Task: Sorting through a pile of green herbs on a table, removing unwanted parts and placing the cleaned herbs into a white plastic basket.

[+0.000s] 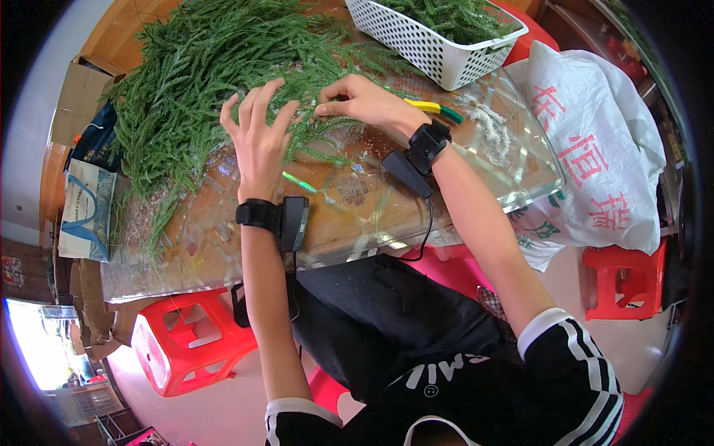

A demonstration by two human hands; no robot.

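Note:
A big heap of green, needle-leaved sprigs [216, 56] covers the far left and middle of the table. My left hand [260, 137] is over the near edge of this heap, its fingers spread and bent and nothing visibly gripped. Close by on its right, my right hand [361, 102] has thumb and forefinger pinched together at a green sprig [316, 134]; the pinch point is small and partly lost among the needles. Just past my right wrist lies a pair of cutters or pliers with yellow and green handles [439, 111]. A short bright-green strip [299, 181] rests near my left wrist.
A white perforated basket [450, 65] with more sprigs stands at the far right of the table [357, 215]. Beside it is white powder [487, 130]. A large white sack [595, 141] bulges at the right edge. Red stools [186, 342] stand below; a paper bag [85, 212] is left.

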